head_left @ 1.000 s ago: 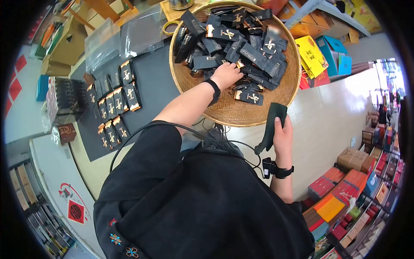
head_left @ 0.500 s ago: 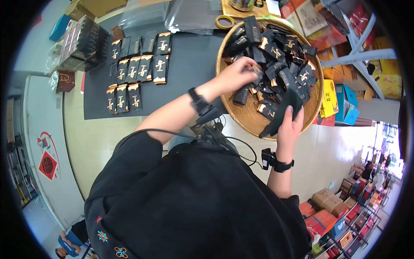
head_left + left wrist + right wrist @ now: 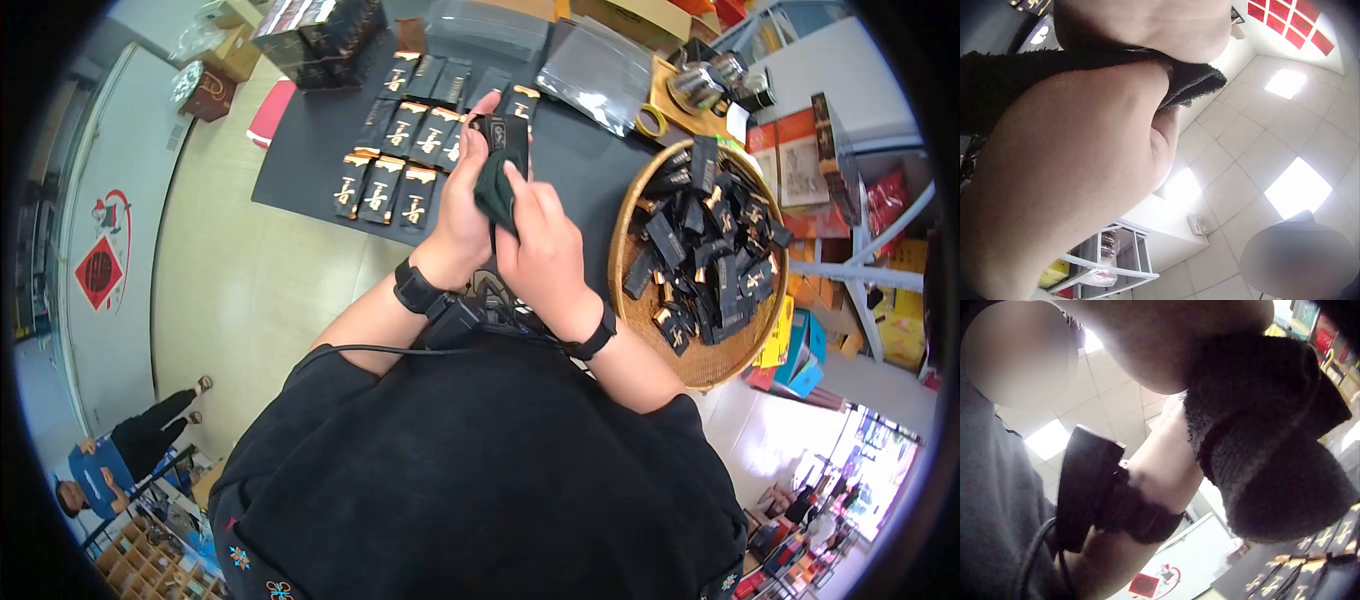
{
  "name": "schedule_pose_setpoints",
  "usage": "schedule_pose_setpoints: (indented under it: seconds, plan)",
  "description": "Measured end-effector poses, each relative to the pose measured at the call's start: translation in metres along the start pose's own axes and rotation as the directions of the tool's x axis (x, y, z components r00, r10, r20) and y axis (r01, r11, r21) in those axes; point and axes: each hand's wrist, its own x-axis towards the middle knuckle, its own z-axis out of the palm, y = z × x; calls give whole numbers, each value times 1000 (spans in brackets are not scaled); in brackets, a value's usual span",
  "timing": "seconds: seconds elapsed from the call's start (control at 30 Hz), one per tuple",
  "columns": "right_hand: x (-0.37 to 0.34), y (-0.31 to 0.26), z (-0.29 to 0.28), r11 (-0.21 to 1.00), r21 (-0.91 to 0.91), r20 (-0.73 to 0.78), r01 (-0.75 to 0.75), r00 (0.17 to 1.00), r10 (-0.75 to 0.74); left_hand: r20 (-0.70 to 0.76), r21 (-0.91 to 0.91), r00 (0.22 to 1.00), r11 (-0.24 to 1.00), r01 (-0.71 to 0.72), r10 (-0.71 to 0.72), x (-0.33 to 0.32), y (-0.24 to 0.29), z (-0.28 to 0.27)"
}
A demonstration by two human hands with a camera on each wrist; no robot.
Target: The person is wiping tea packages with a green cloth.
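In the head view my left hand holds a small black packet over the near edge of the table, thumb and fingers around its sides. My right hand grips a dark green cloth and presses it against the packet's face, covering the lower part. The cloth looks thick and folded in the right wrist view, and part of it shows between the hands in the left wrist view. Rows of black-and-gold packets lie on the dark table just beyond my left hand.
To the right stands a round woven basket heaped with loose packets. Clear plastic sheets, yellow tape and a wooden tray are at the back. Stacked dark boxes occupy the far left corner. Another person is at lower left.
My left hand has come out of the basket with a packet, and both hands have met over the table. The cloth now covers part of that packet. The head view has turned left.
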Motion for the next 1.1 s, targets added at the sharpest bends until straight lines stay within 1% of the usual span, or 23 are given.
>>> schedule_pose_setpoints:
  seconds: [0.03, 0.07, 0.13, 0.17, 0.2, 0.27, 0.3, 0.33, 0.4, 0.47, 0.5, 0.53, 0.6, 0.67, 0.7, 0.73, 0.8, 0.83, 0.87, 0.93, 0.97, 1.07, 1.1]
  plan:
    - [7, -4, 4, 1000, 2, 8, 17, 1000, -17, -31, 19, 999, 1000, -8, 9, -1, 9, 1]
    - [14, -7, 7, 999, 2, 14, 33, 999, -33, -3, 9, 1000, 1000, -27, 27, -3, 12, -6]
    - [38, -5, 13, 999, -38, -60, 28, 998, -30, 42, 19, 997, 997, -71, 70, -8, 15, -7]
    - [52, -3, 16, 999, -30, -130, 41, 991, -44, -10, -24, 1000, 1000, 12, -12, -10, 14, -8]
    - [61, -9, 15, 999, -24, -112, -43, 993, 40, 22, -29, 1000, 1000, -8, 8, -15, 23, 3]
    - [61, -17, 23, 999, -36, -114, 7, 993, -11, -13, 0, 1000, 1000, -26, 26, -10, 28, -9]
    - [56, -25, 28, 997, -26, -95, 70, 993, -72, 34, 97, 998, 994, -50, 47, -5, 41, -13]
    - [46, -41, 29, 999, 32, -14, 17, 1000, -17, 128, -82, 992, 997, -14, 25, 2, 46, -27]
    - [43, -48, 36, 1000, 25, 18, 10, 1000, -10, 112, -21, 994, 1000, -2, 4, 5, 54, -35]
    - [63, -42, 34, 1000, -27, -42, 4, 999, -5, 113, 36, 993, 999, 38, -42, 6, 50, -34]
    - [76, -34, 36, 999, -45, -142, 8, 990, -15, 41, -1, 992, 993, 120, -120, 3, 45, -33]
    - [85, -30, 33, 993, -88, -165, -77, 984, 62, 55, -73, 990, 988, 133, -129, -5, 53, -13]
    - [85, -28, 35, 991, -102, -198, -90, 978, 68, 33, -10, 994, 994, 107, -106, -3, 55, -11]
    - [66, -42, 41, 995, -86, -108, -57, 993, 48, 129, -8, 987, 995, 97, -95, 13, 53, -36]
    - [56, -50, 45, 998, -63, -72, -23, 997, 19, 202, -85, 976, 992, 97, -78, 21, 60, -42]
    - [50, -53, 47, 996, -87, -31, -35, 999, 33, 136, -2, 987, 996, 86, -85, 20, 69, -34]
    - [57, -39, 43, 989, -149, -84, 14, 996, -27, 183, -30, 979, 995, 97, -90, 25, 58, -43]
    - [65, -32, 40, 986, -167, -114, -12, 993, -7, 146, -58, 984, 992, 110, -101, 23, 58, -34]
    - [74, -27, 38, 980, -185, -164, -67, 986, 37, 152, -79, 982, 989, 127, -114, 20, 58, -26]
    - [86, -3, 34, 959, -248, -256, -141, 964, 76, 160, -25, 974, 986, 166, -160, 10, 61, -14]
    - [86, -2, 31, 961, -222, -223, -162, 968, 112, 160, -45, 970, 980, 195, -186, 11, 61, -13]
    - [64, -27, 40, 978, -155, -133, -139, 984, 119, 193, -77, 971, 984, 161, -143, 31, 54, -37]
    - [55, -36, 42, 987, -108, -70, -123, 991, 116, 164, -32, 978, 990, 137, -130, 36, 60, -36]
